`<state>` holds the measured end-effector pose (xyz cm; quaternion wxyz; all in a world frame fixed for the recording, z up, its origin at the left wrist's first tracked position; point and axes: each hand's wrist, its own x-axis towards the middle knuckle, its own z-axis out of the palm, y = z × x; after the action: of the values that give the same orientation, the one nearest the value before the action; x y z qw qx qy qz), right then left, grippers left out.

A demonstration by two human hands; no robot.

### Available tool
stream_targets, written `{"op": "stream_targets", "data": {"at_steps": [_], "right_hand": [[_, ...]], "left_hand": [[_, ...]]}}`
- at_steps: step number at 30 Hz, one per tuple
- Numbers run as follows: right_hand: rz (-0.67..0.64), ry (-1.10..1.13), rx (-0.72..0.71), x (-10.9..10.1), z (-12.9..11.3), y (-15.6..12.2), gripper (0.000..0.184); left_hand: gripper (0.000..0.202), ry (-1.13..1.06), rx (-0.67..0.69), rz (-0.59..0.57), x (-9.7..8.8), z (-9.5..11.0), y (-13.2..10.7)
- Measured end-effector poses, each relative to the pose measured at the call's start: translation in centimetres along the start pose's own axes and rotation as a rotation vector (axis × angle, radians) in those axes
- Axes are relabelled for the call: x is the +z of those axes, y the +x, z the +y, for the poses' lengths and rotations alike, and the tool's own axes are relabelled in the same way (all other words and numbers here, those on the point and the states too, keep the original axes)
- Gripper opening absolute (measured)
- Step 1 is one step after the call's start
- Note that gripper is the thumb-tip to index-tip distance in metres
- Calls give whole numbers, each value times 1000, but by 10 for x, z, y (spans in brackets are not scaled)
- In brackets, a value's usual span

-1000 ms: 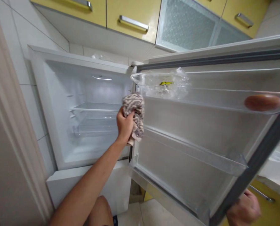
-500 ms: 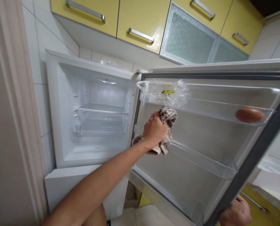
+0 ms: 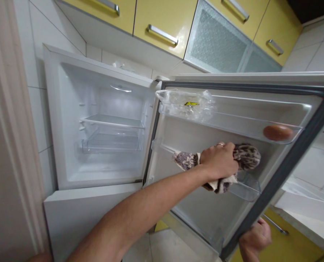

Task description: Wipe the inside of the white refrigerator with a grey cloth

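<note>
My left hand [image 3: 219, 162] is closed around a bunched, brown-and-cream patterned cloth [image 3: 246, 156]. It holds the cloth against the inner side of the open fridge door [image 3: 183, 134], between the upper and lower door shelves. Part of the lower door shelf [image 3: 246, 191] is hidden behind the cloth and hand. At the lower right, my right hand [image 3: 256, 234] grips the door's outer edge; some of its fingers are out of sight. On the upper door shelf [image 3: 232, 123] lie a crumpled clear plastic bag [image 3: 202, 109] with a yellow mark and a brown egg-shaped thing [image 3: 278, 133].
Left of the door is the fridge interior [image 3: 112, 163] with a glass shelf [image 3: 114, 120] and a clear drawer [image 3: 112, 143]. Yellow wall cabinets [image 3: 164, 20] hang above. A counter [image 3: 295, 227] stands beyond the door at right, and a door frame [image 3: 9, 145] is close on the left.
My left hand has slid the cloth rightward and slightly down across the door's inner panel. My right hand stays on the door edge. The view has shifted a little.
</note>
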<state>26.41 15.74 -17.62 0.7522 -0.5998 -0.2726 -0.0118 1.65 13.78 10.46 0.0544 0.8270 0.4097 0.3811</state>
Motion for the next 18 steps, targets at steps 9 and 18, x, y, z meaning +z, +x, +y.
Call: {"op": "stream_targets", "data": {"at_steps": [9,18], "right_hand": [[19,-8,2,-2,-3,-6,28],[-2,-15,-28,-5,1,-8,28]], "left_hand": [[51,-125,110,-322,8,-5,19],[34,-643,59,-503,21,-20,33]]}}
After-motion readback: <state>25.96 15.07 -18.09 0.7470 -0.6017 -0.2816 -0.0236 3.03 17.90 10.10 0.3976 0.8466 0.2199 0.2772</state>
